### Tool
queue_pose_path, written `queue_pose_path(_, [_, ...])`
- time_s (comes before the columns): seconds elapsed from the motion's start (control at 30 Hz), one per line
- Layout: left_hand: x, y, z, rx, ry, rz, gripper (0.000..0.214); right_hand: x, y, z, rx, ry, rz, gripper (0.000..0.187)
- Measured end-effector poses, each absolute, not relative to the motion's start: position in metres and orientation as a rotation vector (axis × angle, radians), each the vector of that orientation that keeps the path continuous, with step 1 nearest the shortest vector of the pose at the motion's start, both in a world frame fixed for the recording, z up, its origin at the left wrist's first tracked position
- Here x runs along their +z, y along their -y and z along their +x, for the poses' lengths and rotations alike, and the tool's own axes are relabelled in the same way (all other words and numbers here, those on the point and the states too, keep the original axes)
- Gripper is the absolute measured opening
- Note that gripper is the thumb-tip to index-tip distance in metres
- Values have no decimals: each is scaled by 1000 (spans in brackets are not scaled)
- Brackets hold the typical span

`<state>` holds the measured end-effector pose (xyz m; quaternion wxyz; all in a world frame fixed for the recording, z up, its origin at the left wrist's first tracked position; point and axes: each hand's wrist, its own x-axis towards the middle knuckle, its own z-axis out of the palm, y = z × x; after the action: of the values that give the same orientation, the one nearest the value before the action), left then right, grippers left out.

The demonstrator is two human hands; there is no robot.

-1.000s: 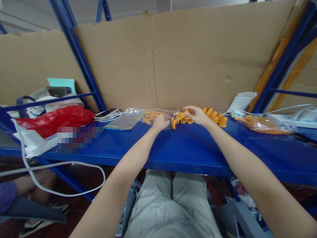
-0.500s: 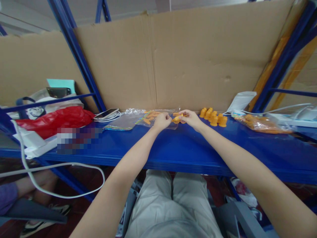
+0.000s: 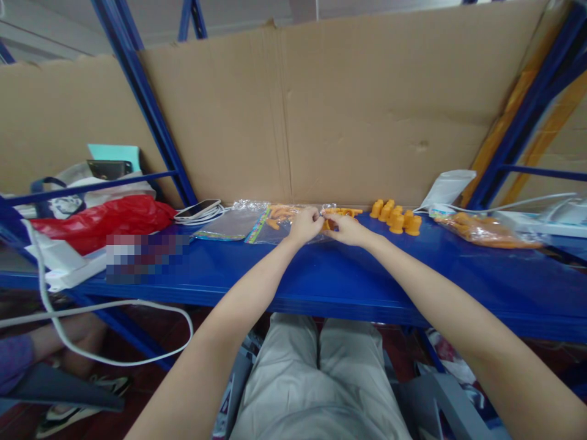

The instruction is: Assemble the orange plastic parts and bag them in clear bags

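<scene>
My left hand [image 3: 306, 225] is closed at the right end of a clear plastic bag [image 3: 257, 235] with a coloured printed strip, lying flat on the blue shelf. Slender orange plastic pieces [image 3: 280, 212] show inside the bag, left of that hand. Fingers bent, my right hand [image 3: 349, 231] closes on an orange plastic piece [image 3: 329, 225] right beside my left fingertips; its exact shape is partly hidden. Just behind the right hand lie more orange pieces [image 3: 342, 211]. Several orange cup-shaped parts [image 3: 397, 221] stand grouped farther right.
Another clear bag [image 3: 224, 226] lies to the left, near a phone [image 3: 204, 209] on a coiled white cable. A bag of orange parts [image 3: 486, 232] sits at right. A red plastic bag [image 3: 110, 220] and a white power strip [image 3: 77, 272] are far left. Cardboard [image 3: 367, 104] walls the back.
My left hand has shifted slightly right and my right hand slightly down, bringing them closer together. The bag's printed strip now shows more fully, and orange pieces behind the right hand are uncovered.
</scene>
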<state>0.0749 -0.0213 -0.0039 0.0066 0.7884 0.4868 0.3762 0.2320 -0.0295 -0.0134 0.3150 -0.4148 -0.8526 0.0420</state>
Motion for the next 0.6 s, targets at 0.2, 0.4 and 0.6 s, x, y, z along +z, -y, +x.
queue_pose_path(0.2, [-1, 23, 75, 956, -1484, 2557, 20, -12, 38, 233, 67, 2461, -1214, 22])
queue_pose_path(0.4, [22, 18, 35, 926, -2135, 2204, 29, -12, 41, 231, 83, 2468, -1239, 16])
queue_pose_path(0.6, [23, 5, -15, 482, -2274, 1858, 15, -18, 36, 228, 123, 2340, -1296, 19])
